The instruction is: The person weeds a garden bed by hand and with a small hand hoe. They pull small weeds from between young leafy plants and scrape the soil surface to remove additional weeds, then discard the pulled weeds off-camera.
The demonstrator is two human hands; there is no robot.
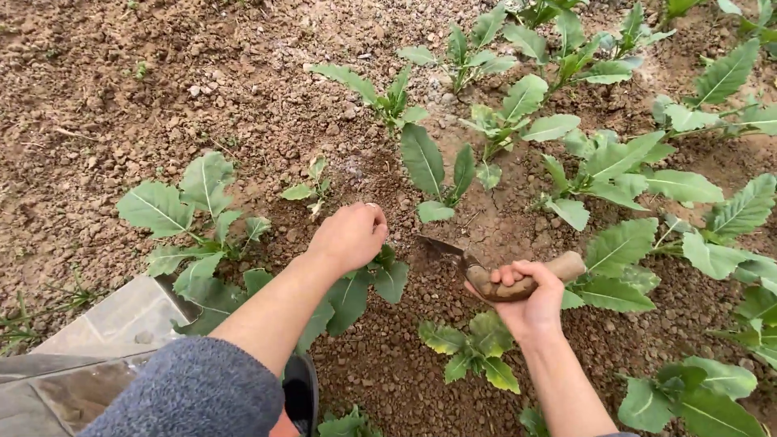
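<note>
Hand hoe [494, 271]: short digging tool with a rounded wooden handle and a dark metal blade, held low over the bed, blade tip in the crumbly soil [388, 364] between seedlings. Judged light and stiff; best gripped mid-handle, where it is now held.

Right hand [530, 299]: fingers curled tight around the handle, palm upward.

Left hand [350, 235]: grey sleeve [194, 392] pushed up the forearm, fingers bunched downward at the ground; what they pinch cannot be told. It rests just above a broad-leaved seedling [356, 287].

Plastic sheet [113, 324]: pale, lying at the near left edge.

Young leafy plants [607, 162]: rows running right and away, soft, easily bruised, leaves veined pale.

Bare tilled earth [121, 73]: far left, clods and small stones.
</note>
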